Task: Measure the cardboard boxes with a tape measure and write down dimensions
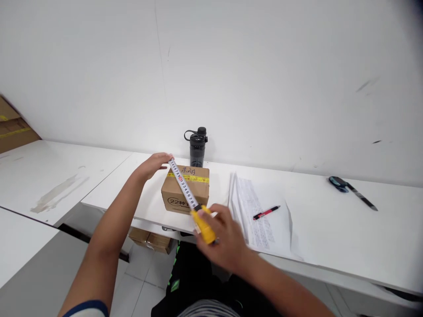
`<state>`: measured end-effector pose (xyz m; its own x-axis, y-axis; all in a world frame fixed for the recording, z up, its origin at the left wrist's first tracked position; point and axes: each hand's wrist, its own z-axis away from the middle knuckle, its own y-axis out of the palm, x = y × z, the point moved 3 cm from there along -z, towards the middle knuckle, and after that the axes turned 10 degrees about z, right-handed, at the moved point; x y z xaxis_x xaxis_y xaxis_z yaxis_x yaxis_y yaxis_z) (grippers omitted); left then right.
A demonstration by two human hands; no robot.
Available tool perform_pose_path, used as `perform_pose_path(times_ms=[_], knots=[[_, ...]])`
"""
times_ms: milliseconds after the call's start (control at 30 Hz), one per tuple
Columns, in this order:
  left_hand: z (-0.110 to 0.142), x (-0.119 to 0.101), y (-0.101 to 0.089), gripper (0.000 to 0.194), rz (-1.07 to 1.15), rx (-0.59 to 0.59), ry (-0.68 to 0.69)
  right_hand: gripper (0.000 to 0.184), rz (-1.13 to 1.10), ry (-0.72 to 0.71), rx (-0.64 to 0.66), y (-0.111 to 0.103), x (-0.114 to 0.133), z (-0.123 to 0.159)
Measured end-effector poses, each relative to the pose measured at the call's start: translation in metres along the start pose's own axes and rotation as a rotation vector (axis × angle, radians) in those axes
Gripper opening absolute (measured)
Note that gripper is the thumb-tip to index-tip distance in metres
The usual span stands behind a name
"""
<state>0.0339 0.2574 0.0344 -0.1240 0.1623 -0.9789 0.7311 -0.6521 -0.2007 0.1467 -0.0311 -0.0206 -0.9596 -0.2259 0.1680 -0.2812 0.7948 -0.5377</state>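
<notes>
My right hand [221, 235] is wrapped round the yellow case of a tape measure [205, 226]. Its white blade [185, 187] runs out diagonally, up and to the left, above a small taped cardboard box [198, 191] with black handwriting. At the far end of the blade, my left hand [154, 165] pinches the tip between its fingers. The blade crosses over the box's top and front edge; whether it touches the cardboard I cannot tell. Directly behind the box stands a dark water bottle [197, 147] with a carry loop.
Right of the box lie papers [254, 193] with a red and black pen [266, 213] on them. A dark watch-like item [350, 190] with a strap rests farther right on the white table [317, 220]. Another cardboard box [155, 241] is below the tabletop; more cardboard [16, 127] stands far left.
</notes>
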Motion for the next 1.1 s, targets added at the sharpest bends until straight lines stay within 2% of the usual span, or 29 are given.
perform_pose_path(times_ms=[33,100,167,233,333,500,667,733,833,900,967,1033,1100], knots=[[-0.010,-0.006,0.010,0.046,-0.054,0.060,0.033,0.055,0.007,-0.046,-0.023,0.007,0.021,0.002],[-0.028,-0.011,0.031,0.044,-0.239,0.124,0.075,0.049,0.051,-0.043,-0.049,0.024,0.051,-0.001],[-0.039,-0.009,0.048,0.043,-0.433,0.148,0.086,0.043,0.070,0.004,-0.041,0.043,0.063,-0.010],[-0.042,-0.002,0.057,0.042,-0.517,0.196,0.063,0.041,0.082,0.075,-0.030,0.060,0.061,-0.023],[-0.036,0.009,0.059,0.045,-0.451,0.286,-0.005,0.045,0.118,0.166,-0.019,0.075,0.046,-0.040],[-0.030,0.012,0.059,0.044,-0.405,0.267,0.029,0.051,0.121,0.200,-0.020,0.084,0.032,-0.050],[-0.032,0.007,0.055,0.044,-0.363,0.191,0.062,0.042,0.105,0.160,-0.021,0.079,0.031,-0.041],[-0.026,-0.005,0.049,0.043,-0.308,0.098,0.122,0.043,0.090,0.140,-0.049,0.070,0.025,-0.033],[0.001,-0.036,0.051,0.039,-0.188,-0.069,0.285,0.057,0.010,0.207,-0.083,0.053,0.007,-0.016],[0.027,-0.055,0.066,0.035,-0.215,-0.117,0.345,0.068,-0.033,0.294,-0.120,0.042,-0.008,-0.005],[0.052,-0.065,0.088,0.030,-0.323,-0.128,0.338,0.072,-0.038,0.354,-0.179,0.034,-0.020,0.002],[0.071,-0.066,0.112,0.026,-0.422,-0.079,0.353,0.071,-0.032,0.363,-0.243,0.028,-0.028,0.005],[0.079,-0.058,0.130,0.030,-0.426,-0.020,0.332,0.068,-0.029,0.330,-0.298,0.024,-0.032,0.005]])
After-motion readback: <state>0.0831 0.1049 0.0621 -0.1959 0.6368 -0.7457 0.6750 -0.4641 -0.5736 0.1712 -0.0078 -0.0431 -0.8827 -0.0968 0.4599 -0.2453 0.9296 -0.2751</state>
